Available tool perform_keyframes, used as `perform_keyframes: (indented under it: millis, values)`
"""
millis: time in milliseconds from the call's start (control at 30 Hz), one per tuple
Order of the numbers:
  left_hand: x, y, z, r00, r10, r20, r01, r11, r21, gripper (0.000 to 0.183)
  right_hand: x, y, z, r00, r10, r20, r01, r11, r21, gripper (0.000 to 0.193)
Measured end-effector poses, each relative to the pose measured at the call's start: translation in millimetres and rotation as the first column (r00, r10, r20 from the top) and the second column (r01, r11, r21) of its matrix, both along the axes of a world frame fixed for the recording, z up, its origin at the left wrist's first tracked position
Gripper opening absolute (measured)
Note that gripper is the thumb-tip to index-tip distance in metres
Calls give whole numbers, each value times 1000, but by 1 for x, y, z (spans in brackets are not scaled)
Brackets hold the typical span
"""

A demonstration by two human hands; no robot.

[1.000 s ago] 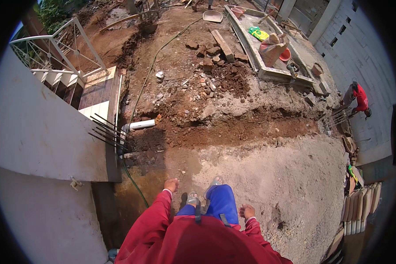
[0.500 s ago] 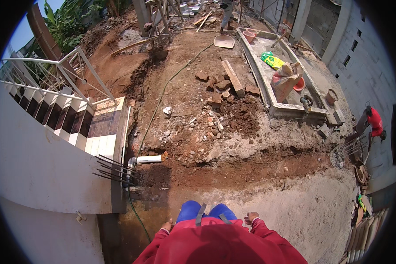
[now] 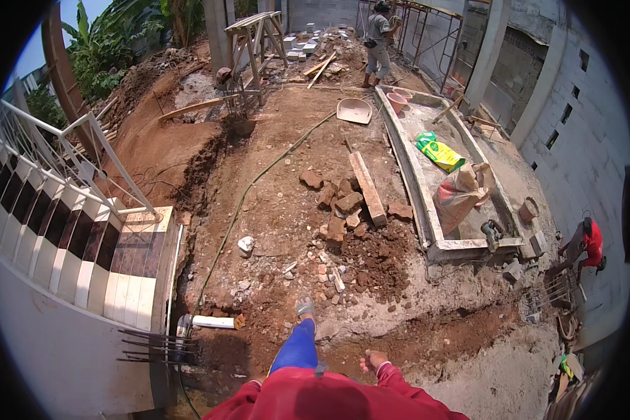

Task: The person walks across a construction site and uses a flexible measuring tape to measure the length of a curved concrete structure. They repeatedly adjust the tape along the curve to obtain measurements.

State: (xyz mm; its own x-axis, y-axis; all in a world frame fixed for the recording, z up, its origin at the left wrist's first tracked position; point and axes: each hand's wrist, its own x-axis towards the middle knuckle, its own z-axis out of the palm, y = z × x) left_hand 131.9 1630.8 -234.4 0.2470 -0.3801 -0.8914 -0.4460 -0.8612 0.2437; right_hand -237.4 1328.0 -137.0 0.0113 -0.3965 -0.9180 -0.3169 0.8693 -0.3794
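My right hand (image 3: pixel 373 360) hangs at my side below a red sleeve, its fingers loosely apart with nothing in them. It is over the shallow dirt trench (image 3: pixel 427 339), touching nothing. Only a sliver of my left hand (image 3: pixel 256 382) shows by the red cuff, and its fingers are hidden. One leg in blue trousers (image 3: pixel 294 350) is stretched forward, its sandalled foot (image 3: pixel 305 306) on the soil at the trench's far side. Ahead lie broken brick-like chunks (image 3: pixel 348 203) and a plank (image 3: pixel 367 189). A white pipe (image 3: pixel 213 322) lies to the left.
A green hose (image 3: pixel 241 199) runs along the dirt. Rebar rods (image 3: pixel 157 346) jut out near tiled stairs (image 3: pixel 98 259). At right, a concrete trough (image 3: pixel 437 245) holds a paper sack (image 3: pixel 458 196) and a green-yellow bag (image 3: pixel 441 152). A person in red (image 3: pixel 591 243) bends at right; another (image 3: pixel 379 42) stands far ahead.
I have moved forward, and one foot now reaches past the trench. The pipe and rubble appear closer. My left hand has mostly gone out of sight; the far person shows more fully.
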Motion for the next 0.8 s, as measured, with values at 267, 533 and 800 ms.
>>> perform_keyframes:
  millis: [267,533,800]
  values:
    - [247,-267,17,415,783,-462,-893,449,-41,17,130,-212,-13,998,-14,-65,16,999,28,27]
    - [384,-493,135,408,800,-440,-878,211,-431,32,261,-377,-19,999,2,-33,0,999,42,29]
    - [392,-508,76,218,954,-206,-976,217,-25,34,365,-542,-99,858,491,-151,-477,871,122,31]
